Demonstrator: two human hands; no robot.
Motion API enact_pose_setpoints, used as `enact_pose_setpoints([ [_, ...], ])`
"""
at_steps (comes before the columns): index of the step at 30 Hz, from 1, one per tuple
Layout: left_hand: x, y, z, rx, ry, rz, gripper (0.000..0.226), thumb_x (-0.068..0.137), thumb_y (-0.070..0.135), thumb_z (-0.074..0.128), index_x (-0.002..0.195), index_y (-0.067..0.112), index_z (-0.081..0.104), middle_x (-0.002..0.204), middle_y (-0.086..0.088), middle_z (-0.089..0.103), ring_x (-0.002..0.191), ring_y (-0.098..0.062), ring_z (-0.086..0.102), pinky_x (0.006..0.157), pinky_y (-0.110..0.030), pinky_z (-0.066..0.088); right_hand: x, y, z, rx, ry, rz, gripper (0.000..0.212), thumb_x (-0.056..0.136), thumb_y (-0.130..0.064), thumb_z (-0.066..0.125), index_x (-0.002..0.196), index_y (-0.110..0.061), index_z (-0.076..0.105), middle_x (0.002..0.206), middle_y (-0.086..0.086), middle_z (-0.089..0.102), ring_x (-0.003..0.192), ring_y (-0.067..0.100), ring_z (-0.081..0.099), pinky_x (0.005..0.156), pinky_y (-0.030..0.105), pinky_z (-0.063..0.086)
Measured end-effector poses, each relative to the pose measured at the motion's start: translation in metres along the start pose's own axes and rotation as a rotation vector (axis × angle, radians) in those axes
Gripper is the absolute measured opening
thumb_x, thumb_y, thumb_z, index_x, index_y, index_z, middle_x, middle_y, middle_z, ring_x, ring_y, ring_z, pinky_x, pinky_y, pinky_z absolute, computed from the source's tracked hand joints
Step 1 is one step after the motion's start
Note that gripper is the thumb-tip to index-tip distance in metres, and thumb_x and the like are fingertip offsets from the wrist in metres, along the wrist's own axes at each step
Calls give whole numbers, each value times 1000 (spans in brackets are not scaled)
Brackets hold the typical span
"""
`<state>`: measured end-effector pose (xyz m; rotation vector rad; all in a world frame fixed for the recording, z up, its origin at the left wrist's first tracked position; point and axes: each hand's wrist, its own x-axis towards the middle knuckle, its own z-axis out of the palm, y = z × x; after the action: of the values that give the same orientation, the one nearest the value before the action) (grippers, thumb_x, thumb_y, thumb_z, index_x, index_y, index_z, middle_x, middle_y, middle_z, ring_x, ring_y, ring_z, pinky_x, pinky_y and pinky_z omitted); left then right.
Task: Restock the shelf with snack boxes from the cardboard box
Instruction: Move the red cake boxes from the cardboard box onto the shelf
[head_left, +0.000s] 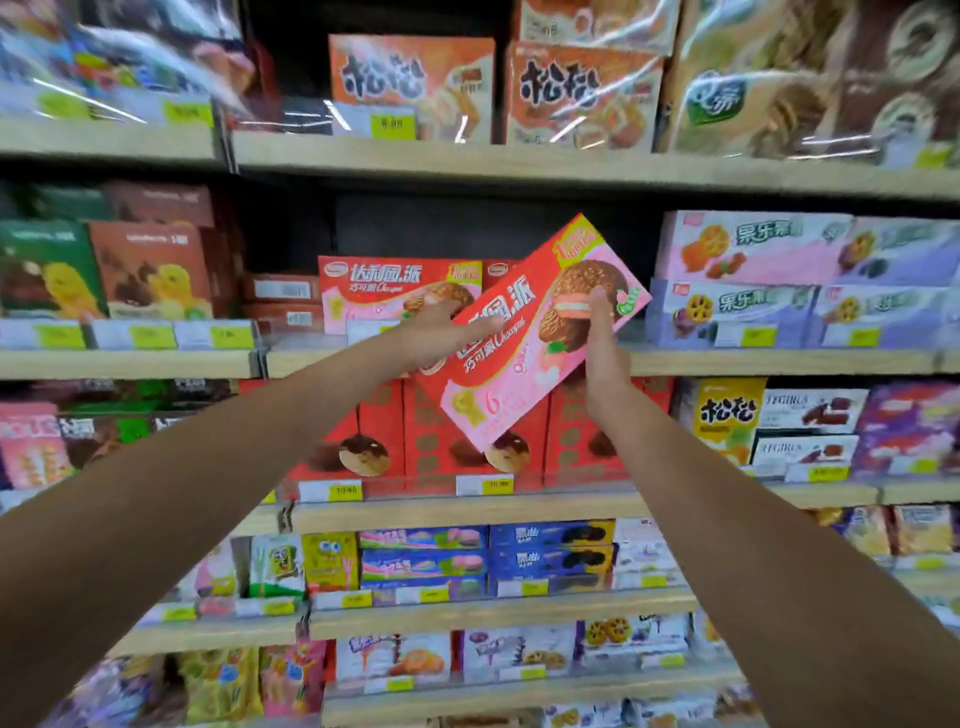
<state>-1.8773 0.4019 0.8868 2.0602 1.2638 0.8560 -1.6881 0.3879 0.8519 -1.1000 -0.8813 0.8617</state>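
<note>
Box (540, 343): red and pink, with a chocolate pie pictured on its front. It is held in the air in front of the middle shelf (779, 362), clear of the board. It is tilted, with its right end high and its left end low, and its front faces the person.

Left hand (441, 332): grasps the box at its upper left edge. One digit lies across the printed front; the others are hidden behind the box.

Right hand (602, 338): grasps the box at its lower long edge. The thumb (597, 306) presses on the pie picture and the fingers are out of sight behind.

Matching box (384, 291): stands upright on the middle shelf, just behind the left hand. A second one is partly covered by the held box. A dark gap lies above and behind them.

Purple boxes (737, 312): stacked on the same shelf to the right.

Red boxes (363, 436): a row on the shelf below, directly under the held box.

Price tags (231, 336): yellow and white, set along the shelf edges.
</note>
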Motion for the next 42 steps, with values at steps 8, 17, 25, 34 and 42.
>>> enact_pose_setpoints([
  [8,51,42,-9,360,249,186,47,82,58,57,105,17,61,100,-1,69,85,-16,66,71,-27,49,57,-7,3,235,16,-10,75,66,-80,54,104,-17,63,115,7,67,100,24,65,88,44,54],
  [17,111,66,-26,1131,461,423,68,80,65,53,123,13,50,119,-10,58,109,-30,54,80,-38,43,113,-33,-8,-400,412,-288,40,87,-21,56,119,2,47,127,20,43,107,35,53,86,37,43],
  [25,161,53,3,1169,373,440,76,80,64,53,137,14,41,129,-10,54,115,-28,52,94,-39,42,134,-46,0,-917,183,-760,49,82,-8,55,130,-6,46,131,14,42,123,30,35,104,32,27],
  [34,193,26,24,846,297,396,74,82,63,53,140,18,40,137,-3,53,125,-24,49,97,-37,41,162,-31,12,-1196,-62,-765,44,83,-21,57,126,-14,54,125,9,52,118,29,46,107,42,31],
  [42,203,-10,-13,389,436,148,49,100,43,28,119,9,57,128,-16,57,121,-33,49,102,-39,37,177,-20,30,-1263,-101,-590,61,84,-39,60,139,-25,35,144,-1,34,138,24,20,112,61,16],
])
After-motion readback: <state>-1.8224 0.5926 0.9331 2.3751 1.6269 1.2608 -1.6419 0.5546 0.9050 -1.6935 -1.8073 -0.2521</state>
